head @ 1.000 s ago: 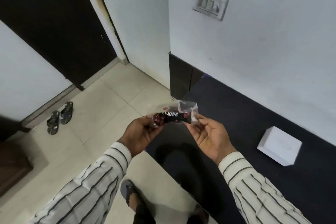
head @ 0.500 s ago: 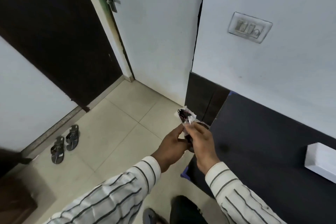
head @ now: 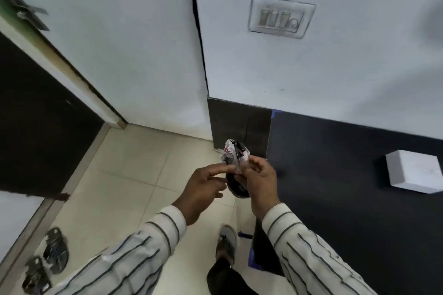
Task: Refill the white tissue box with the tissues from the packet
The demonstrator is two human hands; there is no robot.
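A small clear plastic tissue packet (head: pixel 233 153) with black and pink print is held upright between both hands, over the left edge of the dark table (head: pixel 335 175). My left hand (head: pixel 203 189) pinches its lower left side with the fingertips. My right hand (head: pixel 260 179) grips the right side, and a dark part of the packet shows below the fingers. The white tissue box (head: pixel 413 171) rests on the table at the far right, well apart from both hands.
A white wall with a switch plate (head: pixel 280 17) rises behind the table. A white door (head: pixel 107 43) stands open at the left beside a dark doorway. A pair of sandals (head: pixel 45 268) lies on the tiled floor at lower left. My own foot (head: pixel 226 242) shows below.
The view has swung left and up, so the box has slid to the right edge. The packet has turned from lying flat between the hands to standing upright, and the hands have come closer together.
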